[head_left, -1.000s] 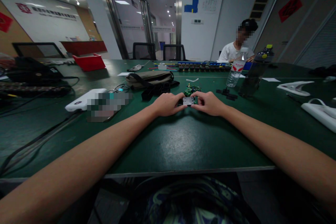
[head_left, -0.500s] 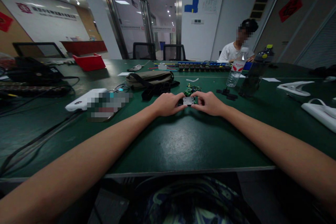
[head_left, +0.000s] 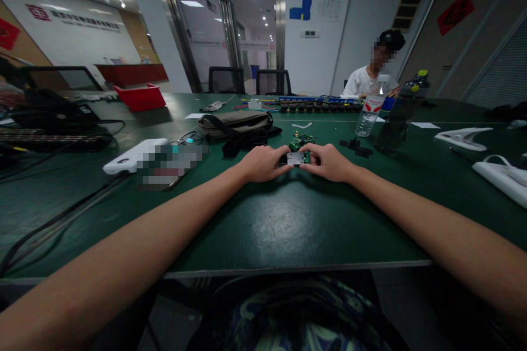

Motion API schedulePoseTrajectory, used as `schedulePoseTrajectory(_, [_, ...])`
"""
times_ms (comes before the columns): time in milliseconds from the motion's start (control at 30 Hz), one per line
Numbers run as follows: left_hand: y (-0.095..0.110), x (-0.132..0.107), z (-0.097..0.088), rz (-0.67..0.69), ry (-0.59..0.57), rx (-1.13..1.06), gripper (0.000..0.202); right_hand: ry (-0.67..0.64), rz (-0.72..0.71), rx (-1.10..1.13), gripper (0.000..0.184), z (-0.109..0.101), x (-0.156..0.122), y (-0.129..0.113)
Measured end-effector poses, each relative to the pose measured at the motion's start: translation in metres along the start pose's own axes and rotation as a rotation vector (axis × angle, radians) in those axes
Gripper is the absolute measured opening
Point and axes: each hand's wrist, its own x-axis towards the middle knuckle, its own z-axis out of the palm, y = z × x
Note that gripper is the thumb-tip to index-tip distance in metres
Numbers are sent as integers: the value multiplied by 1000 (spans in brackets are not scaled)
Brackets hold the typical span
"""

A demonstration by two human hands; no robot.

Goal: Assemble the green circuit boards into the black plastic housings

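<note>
Centre frame, the left hand (head_left: 261,163) and right hand (head_left: 327,162) meet over a small grey-faced module (head_left: 295,158). Each grip is closed on it, pinching an opposite end between thumb and fingertips. The module sits low at the tabletop (head_left: 267,230), just in front of a green circuit board (head_left: 300,140). Both forearms lie stretched along the surface, which appears to steady the wrists for fine work. Holding the part by its ends leaves its flat face turned up and unobstructed.

Across the dark green tabletop, cables (head_left: 53,225) trail along the lower left, near a white device (head_left: 132,156). A red bin (head_left: 140,97) stands further back at upper left. A khaki bag (head_left: 234,122) lies left of centre, with black parts (head_left: 241,142) just in front of it, near the left hand. Right of the hands are more small black pieces (head_left: 356,147), then a clear water bottle (head_left: 368,109) and a dark bottle (head_left: 395,120), both upright. White plastic pieces (head_left: 463,137) lie at the right edge.

Beyond the tabletop, empty chairs (head_left: 225,79) face a glass partition and a lit corridor. A second person (head_left: 370,79) in a white shirt sits at the far side, upper right, well apart from the working hands. Ceiling lights glare off the tabletop's worn surface.
</note>
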Motion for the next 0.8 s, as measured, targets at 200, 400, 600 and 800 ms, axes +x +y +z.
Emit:
schedulePoseTrajectory(200, [-1, 1, 2, -1, -5, 27, 48, 1, -9, 6, 28, 1, 0, 2])
schedulePoseTrajectory(400, [-2, 1, 3, 10, -2, 26, 48, 1, 0, 2, 28, 1, 0, 1])
schedulePoseTrajectory(600, [-2, 0, 2, 7, -1, 21, 48, 8, -3, 9, 28, 0, 0, -1])
schedulePoseTrajectory(800, [-2, 1, 2, 10, -7, 22, 48, 5, -11, 12, 29, 1, 0, 2])
